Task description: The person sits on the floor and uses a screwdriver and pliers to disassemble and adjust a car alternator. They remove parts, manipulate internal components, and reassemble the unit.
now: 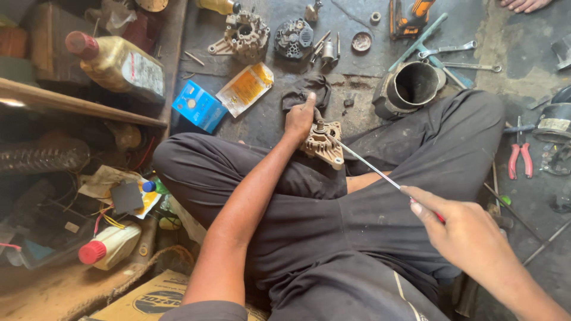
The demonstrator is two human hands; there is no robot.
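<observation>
**On the lap: alternator housing probed w/ screwdriver**

Between the knees of the seated person, at centre, a rusty alternator end housing rests on the dark trousers. Left hand is clamped on its far-left edge, thumb pointing away. Right hand, near right, is closed round the red handle of a long screwdriver; the shaft runs up-left and its tip sits on the housing, near the centre hub.

Far side, on the grimy floor: a second alternator housing and a black rotor/stator part just beside it, a metal cylinder casing to the right, spanners beyond that. Blue box and yellow packet lie far left. Red-handled pliers at right edge. Oil bottle on the left shelf.
</observation>
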